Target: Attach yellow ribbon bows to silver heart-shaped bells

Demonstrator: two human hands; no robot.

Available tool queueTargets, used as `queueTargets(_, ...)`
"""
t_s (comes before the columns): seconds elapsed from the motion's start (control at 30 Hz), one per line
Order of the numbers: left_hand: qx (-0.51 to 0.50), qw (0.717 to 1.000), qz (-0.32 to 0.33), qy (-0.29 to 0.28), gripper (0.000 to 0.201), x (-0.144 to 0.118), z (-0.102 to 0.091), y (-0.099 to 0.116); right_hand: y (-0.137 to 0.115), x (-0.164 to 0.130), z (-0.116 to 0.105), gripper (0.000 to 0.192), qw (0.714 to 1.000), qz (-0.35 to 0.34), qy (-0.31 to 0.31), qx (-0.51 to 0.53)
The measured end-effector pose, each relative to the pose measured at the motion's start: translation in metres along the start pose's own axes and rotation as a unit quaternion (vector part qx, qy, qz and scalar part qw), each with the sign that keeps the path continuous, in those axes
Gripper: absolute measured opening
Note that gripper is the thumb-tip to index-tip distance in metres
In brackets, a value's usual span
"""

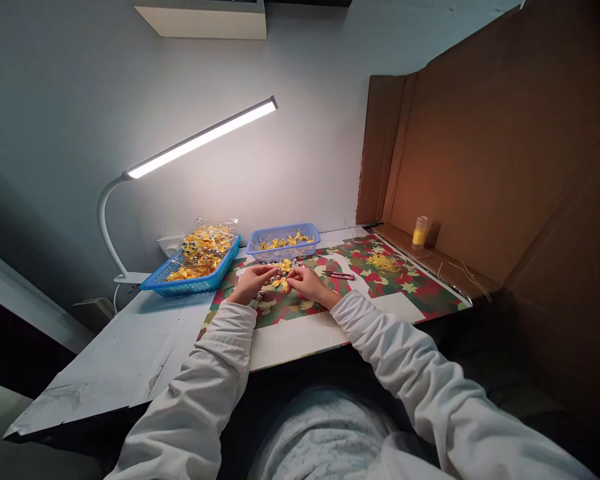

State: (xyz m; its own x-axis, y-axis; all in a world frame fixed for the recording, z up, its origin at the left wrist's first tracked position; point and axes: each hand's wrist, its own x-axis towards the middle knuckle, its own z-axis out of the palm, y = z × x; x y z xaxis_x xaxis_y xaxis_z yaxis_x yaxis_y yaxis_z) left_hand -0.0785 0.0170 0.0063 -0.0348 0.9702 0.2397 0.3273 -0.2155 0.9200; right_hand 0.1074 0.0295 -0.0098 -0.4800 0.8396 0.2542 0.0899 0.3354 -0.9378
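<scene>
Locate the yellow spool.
Head view, right side: the yellow spool stands upright on the ledge at the foot of the cardboard wall, beyond the patterned mat and right of the small blue basket.

I sit at a white, scuffed tabletop (pixel 125 360). On it lies a red-and-green floral patterned mat (pixel 395 287). Two blue plastic mesh baskets (pixel 195 283) (pixel 283 248) holding yellow pieces stand at the back, beside the clamped base of a white bar lamp (pixel 130 278). Small red-handled snips (pixel 339 275) and a loose tangle of yellow thread (pixel 380 263) rest on the mat.
</scene>
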Motion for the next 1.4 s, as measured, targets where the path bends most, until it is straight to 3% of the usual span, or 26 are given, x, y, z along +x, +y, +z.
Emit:
queueTargets(0.47,-0.112,0.992,-0.058,-0.016,0.055,-0.004,0.006,0.007,0.01,0.004,0.001,0.008,0.999,-0.021,-0.006,0.035)
queueTargets(0.73,-0.115,0.99,-0.067,-0.054,0.055,-0.003,0.006,0.003,0.013,0.006,0.003,0.01,0.997,-0.039,-0.001,0.065)
queueTargets(0.97,-0.067,0.995,-0.035,-0.063,0.041,-0.004,0.01,0.002,0.015,0.003,0.001,0.014,0.995,-0.064,-0.038,0.062)
queueTargets(1.13,-0.074,0.996,0.02,-0.053,0.043,-0.009,0.017,0.011,0.019,0.008,-0.001,0.014,0.996,-0.073,0.014,0.045)
queueTargets(1.27,-0.06,0.995,0.069,-0.05,0.042,-0.009,0.022,0.012,0.015,0.009,-0.004,0.026,0.994,-0.091,0.006,0.062)
queueTargets(1.4,0.047,0.993,0.103,-0.046,0.042,-0.004,0.023,0.001,0.008,0.007,-0.009,0.031,0.991,-0.089,0.034,0.097)
